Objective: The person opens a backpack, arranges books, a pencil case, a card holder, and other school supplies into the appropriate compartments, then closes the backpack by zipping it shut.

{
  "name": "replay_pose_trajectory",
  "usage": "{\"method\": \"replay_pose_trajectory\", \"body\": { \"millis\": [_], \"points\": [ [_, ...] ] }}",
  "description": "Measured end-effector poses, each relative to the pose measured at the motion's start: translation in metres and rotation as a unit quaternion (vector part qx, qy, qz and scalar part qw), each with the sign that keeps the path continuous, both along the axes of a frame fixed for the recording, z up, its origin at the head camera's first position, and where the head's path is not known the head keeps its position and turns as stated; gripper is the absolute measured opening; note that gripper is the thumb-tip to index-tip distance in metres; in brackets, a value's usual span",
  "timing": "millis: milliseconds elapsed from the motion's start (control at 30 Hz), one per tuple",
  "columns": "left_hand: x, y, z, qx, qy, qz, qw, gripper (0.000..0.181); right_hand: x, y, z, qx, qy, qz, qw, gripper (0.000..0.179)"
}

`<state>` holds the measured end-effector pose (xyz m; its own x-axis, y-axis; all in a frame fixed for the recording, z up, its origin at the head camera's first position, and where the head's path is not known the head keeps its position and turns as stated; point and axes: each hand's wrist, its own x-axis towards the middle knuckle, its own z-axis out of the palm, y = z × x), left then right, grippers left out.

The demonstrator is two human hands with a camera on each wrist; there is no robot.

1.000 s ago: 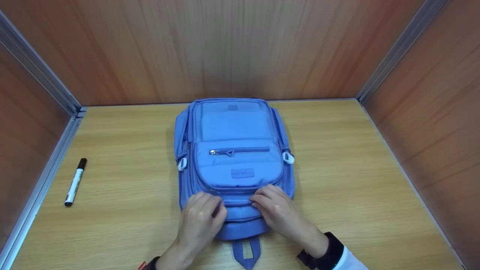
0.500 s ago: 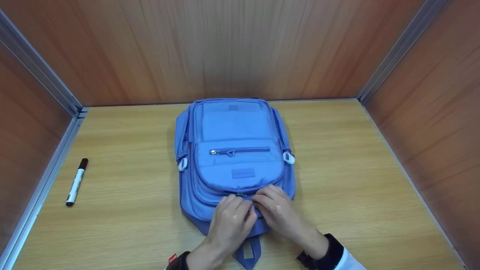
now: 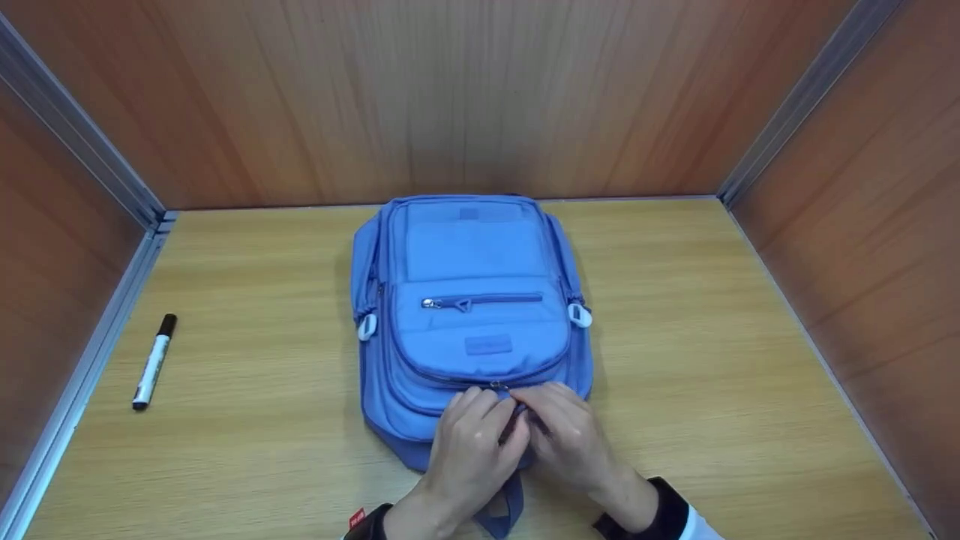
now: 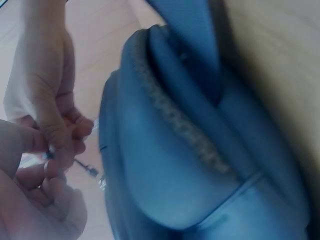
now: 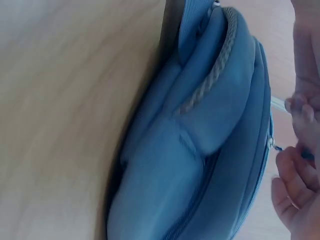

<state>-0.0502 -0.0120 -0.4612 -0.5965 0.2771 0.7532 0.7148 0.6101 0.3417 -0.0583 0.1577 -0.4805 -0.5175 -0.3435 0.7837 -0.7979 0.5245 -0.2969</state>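
Observation:
A blue backpack (image 3: 472, 315) lies on its back on the table, with a webbing loop (image 3: 499, 517) toward me. Both my hands meet over the curved front-pocket zip at its near end. My left hand (image 3: 472, 442) has curled fingers pinching at a zipper pull (image 4: 90, 170), which runs on a dark cord from the zip. Close against it, my right hand (image 3: 574, 431) pinches with thumb and forefinger at the same spot. In the right wrist view a metal slider (image 5: 271, 143) sits on the zip right by the fingertips. The fingers hide the pull's end.
A white marker with a black cap (image 3: 154, 364) lies at the left of the wooden table (image 3: 720, 360). Wood-grain panels (image 3: 450, 97) with grey metal edges stand at the back and both sides. A short zip (image 3: 480, 301) crosses the backpack's front.
My left hand has travelled right along the zip to my right hand, and the slider has moved right too. My right hand has shifted slightly, its fingers now against the left ones.

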Motion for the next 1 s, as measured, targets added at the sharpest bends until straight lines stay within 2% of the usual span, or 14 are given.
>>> {"method": "replay_pose_trajectory", "body": {
  "millis": [167, 233, 300, 400, 467, 600, 700, 833, 1000],
  "points": [
    [-0.003, -0.009, 0.002, -0.007, -0.026, -0.034, 0.9991, 0.011, 0.002, -0.001, -0.002, -0.022, -0.033, 0.006, 0.9992, 0.029],
    [-0.008, -0.015, 0.002, -0.031, -0.015, -0.032, 0.9989, 0.016, 0.002, -0.001, -0.002, -0.027, -0.046, 0.013, 0.9985, 0.022],
    [-0.015, -0.022, 0.003, -0.074, 0.004, -0.016, 0.9971, 0.019, 0.003, -0.001, -0.001, -0.029, -0.058, 0.016, 0.9978, 0.015],
    [-0.025, -0.033, 0.004, -0.156, 0.026, 0.013, 0.9873, 0.024, 0.003, 0.001, 0.001, -0.027, -0.07, 0.01, 0.9971, 0.016],
    [-0.031, -0.039, 0.004, -0.201, 0.026, 0.022, 0.9791, 0.023, 0.004, 0.003, 0.003, -0.019, -0.074, 0.006, 0.997, 0.017],
    [-0.036, -0.047, 0.005, -0.257, 0.024, 0.023, 0.9659, 0.021, 0.005, 0.01, 0.007, 0.012, -0.094, 0.009, 0.9955, 0.033],
    [-0.037, -0.05, 0.005, -0.262, 0.027, 0.017, 0.9645, 0.019, 0.006, 0.019, 0.008, 0.042, -0.112, 0.015, 0.9927, 0.036],
    [-0.036, -0.051, 0.003, -0.232, 0.031, 0.004, 0.9722, 0.016, 0.002, 0.035, 0.009, 0.071, -0.097, 0.011, 0.9928, 0.034],
    [-0.036, -0.051, 0.001, -0.196, 0.035, -0.001, 0.98, 0.014, -0.007, 0.063, 0.011, 0.085, -0.098, -0.023, 0.9913, 0.035]
  ]
}}
